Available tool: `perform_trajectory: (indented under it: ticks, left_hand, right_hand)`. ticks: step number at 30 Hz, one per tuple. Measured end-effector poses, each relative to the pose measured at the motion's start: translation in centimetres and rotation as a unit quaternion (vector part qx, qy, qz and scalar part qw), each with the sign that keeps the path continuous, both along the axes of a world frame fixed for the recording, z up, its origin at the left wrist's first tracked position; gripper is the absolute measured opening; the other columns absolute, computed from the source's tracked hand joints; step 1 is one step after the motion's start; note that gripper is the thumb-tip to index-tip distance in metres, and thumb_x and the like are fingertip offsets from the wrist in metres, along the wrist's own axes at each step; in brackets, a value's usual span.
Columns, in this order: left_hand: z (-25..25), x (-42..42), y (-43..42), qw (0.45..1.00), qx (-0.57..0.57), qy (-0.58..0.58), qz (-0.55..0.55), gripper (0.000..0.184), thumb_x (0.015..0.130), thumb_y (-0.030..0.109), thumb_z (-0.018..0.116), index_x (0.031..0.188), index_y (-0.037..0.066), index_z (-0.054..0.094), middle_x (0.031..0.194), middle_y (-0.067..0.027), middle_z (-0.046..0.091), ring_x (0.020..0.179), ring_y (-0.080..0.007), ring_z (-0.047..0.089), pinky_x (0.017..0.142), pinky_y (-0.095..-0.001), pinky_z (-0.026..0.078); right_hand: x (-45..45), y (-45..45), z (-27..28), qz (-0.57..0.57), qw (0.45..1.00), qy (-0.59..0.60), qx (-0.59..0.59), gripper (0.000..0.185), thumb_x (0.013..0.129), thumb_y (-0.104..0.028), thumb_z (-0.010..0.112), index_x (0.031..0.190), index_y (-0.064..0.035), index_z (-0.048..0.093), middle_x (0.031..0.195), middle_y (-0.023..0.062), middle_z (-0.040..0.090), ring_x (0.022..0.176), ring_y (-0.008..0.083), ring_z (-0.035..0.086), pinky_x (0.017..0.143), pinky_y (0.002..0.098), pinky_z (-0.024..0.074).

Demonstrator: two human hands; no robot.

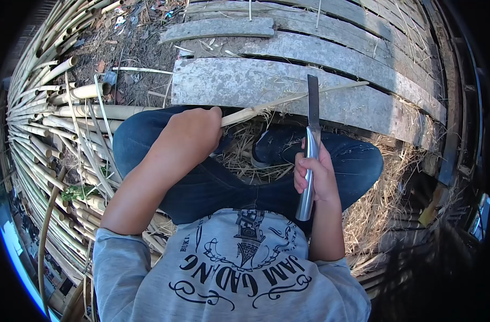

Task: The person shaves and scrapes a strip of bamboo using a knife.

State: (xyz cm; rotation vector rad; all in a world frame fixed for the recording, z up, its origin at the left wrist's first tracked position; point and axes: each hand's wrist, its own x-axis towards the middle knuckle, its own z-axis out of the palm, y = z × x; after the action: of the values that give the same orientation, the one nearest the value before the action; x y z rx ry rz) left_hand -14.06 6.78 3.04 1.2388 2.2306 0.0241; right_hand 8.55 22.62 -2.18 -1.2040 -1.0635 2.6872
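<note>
My left hand (194,134) is closed around the near end of a pale bamboo strip (255,111), above my left knee. The strip slants up to the right, frayed along part of its length, with its thin far end over the wooden planks. My right hand (317,172) grips a knife (313,102) by its shiny metal handle. Its dark, square-ended blade points away from me and crosses the strip in view; I cannot tell whether they touch. Under the strip, a dark shoe (262,147) shows between my bent legs.
Many cut bamboo poles (78,110) fan out on the left. Ahead lies a platform of weathered planks (218,80) with gaps between the boards. Straw-like shavings (376,198) cover the ground on the right and around my feet. Litter lies on bare soil (129,53) at the upper left.
</note>
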Motion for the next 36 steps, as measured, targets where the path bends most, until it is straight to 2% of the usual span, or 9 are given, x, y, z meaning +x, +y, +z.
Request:
perform_trajectory:
  ticks: [3,5,9,13,17,23,27,33,36]
  left_hand:
    - [-0.1,0.1,0.0,1.0,0.008,0.005,-0.003,0.015,0.088,0.014,0.06,0.093,0.001,0.056,0.075,-0.02,0.064,0.077,-0.0406,0.065,0.069,-0.0519,0.05]
    - [-0.3,-0.1,-0.2,1.0,0.006,0.003,-0.008,0.015,0.088,0.014,0.06,0.094,0.001,0.056,0.074,-0.02,0.064,0.076,-0.0406,0.065,0.069,-0.0518,0.05]
    - [-0.2,-0.1,-0.1,1.0,0.009,0.009,-0.006,0.016,0.087,0.014,0.061,0.094,0.0,0.056,0.075,-0.0197,0.064,0.076,-0.0408,0.064,0.069,-0.0518,0.05]
    - [-0.2,-0.1,-0.3,1.0,0.004,0.011,-0.003,0.017,0.087,0.014,0.061,0.095,0.0,0.056,0.075,-0.0194,0.064,0.076,-0.041,0.064,0.07,-0.0523,0.05]
    - [-0.2,-0.2,0.0,1.0,0.016,0.008,-0.002,0.017,0.087,0.014,0.062,0.095,0.0,0.056,0.076,-0.0196,0.064,0.077,-0.0411,0.064,0.071,-0.0524,0.05]
    - [-0.2,-0.3,-0.3,1.0,-0.002,0.01,-0.007,0.017,0.087,0.014,0.062,0.094,0.0,0.055,0.078,-0.02,0.064,0.079,-0.0406,0.064,0.071,-0.0519,0.05]
    - [-0.1,-0.4,-0.3,1.0,0.015,0.014,-0.004,0.017,0.087,0.014,0.062,0.094,0.0,0.055,0.077,-0.0196,0.064,0.078,-0.0406,0.064,0.071,-0.0515,0.05]
    - [-0.1,-0.3,-0.2,1.0,0.006,0.021,-0.005,0.017,0.087,0.014,0.062,0.095,0.0,0.056,0.077,-0.0191,0.064,0.078,-0.0402,0.064,0.071,-0.0511,0.05]
    - [-0.5,-0.4,-0.7,0.999,0.026,0.023,-0.014,0.017,0.088,0.015,0.062,0.095,0.0,0.056,0.076,-0.0193,0.064,0.077,-0.0403,0.064,0.071,-0.051,0.05]
  right_hand:
    - [-0.2,-0.5,-1.0,-0.092,0.985,-0.071,0.127,0.038,0.082,0.003,0.051,0.118,-0.0047,0.041,0.066,0.005,0.048,0.041,0.012,0.049,0.036,0.0291,0.0439]
    - [-0.5,-2.2,-0.1,0.115,0.97,-0.066,0.204,0.053,0.08,0.007,0.05,0.131,-0.0021,0.038,0.068,0.005,0.05,0.043,0.0122,0.052,0.037,0.0284,0.0447]
    - [-0.9,-1.8,0.8,0.133,0.979,-0.063,0.142,0.072,0.078,0.008,0.051,0.144,-0.0055,0.027,0.068,0.006,0.052,0.044,0.0135,0.053,0.037,0.0301,0.0461]
    - [0.2,-0.6,0.1,0.076,0.99,0.051,-0.108,0.045,0.08,0.001,0.054,0.121,-0.0074,0.039,0.064,0.0052,0.045,0.039,0.0122,0.046,0.033,0.0287,0.0414]
    - [-0.4,-1.0,-0.4,-0.066,0.997,0.003,-0.041,0.039,0.081,0.0,0.052,0.117,-0.0084,0.04,0.062,0.0043,0.043,0.039,0.0119,0.045,0.032,0.0285,0.0407]
    - [-1.4,-2.7,1.5,0.134,0.98,-0.046,0.142,0.058,0.076,0.007,0.054,0.131,-0.002,0.036,0.069,0.0067,0.051,0.042,0.0141,0.052,0.036,0.0308,0.0446]
    - [0.5,-0.9,-0.8,0.096,0.968,0.104,-0.206,0.047,0.079,0.004,0.053,0.123,-0.0042,0.039,0.066,0.006,0.048,0.04,0.0135,0.049,0.035,0.0299,0.0432]
    - [-1.3,-2.7,-0.5,0.093,0.978,-0.062,0.176,0.054,0.079,0.006,0.05,0.131,-0.0026,0.038,0.066,0.0053,0.049,0.043,0.0121,0.051,0.037,0.0292,0.0443]
    - [-2.0,-3.6,1.8,0.153,0.981,-0.04,0.113,0.068,0.077,0.008,0.051,0.141,-0.0023,0.032,0.067,0.0038,0.05,0.044,0.0116,0.052,0.038,0.0288,0.0453]
